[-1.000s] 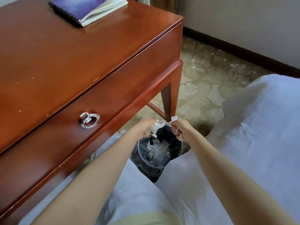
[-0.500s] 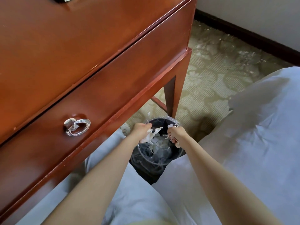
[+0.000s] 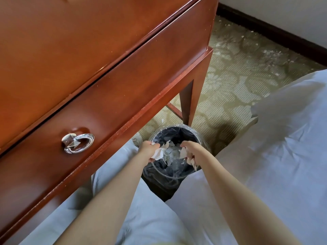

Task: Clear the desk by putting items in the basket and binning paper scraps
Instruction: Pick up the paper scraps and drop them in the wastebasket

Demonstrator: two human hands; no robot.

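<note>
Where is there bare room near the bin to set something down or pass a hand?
Free: the desk top, bare where visible, and the carpet between the desk leg, skirting board and white fabric. Crowded: the mouth of the bin, where the left hand and right hand both grip paper scraps.

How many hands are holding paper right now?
2. The left hand grips white crumpled paper scraps over the round dark-lined bin; the right hand grips more at its right side.

Patterned olive carpet (image 3: 230, 82), dark skirting board (image 3: 265, 30) under a pale wall (image 3: 283, 11), white bedding (image 3: 283, 138) alongside.
</note>
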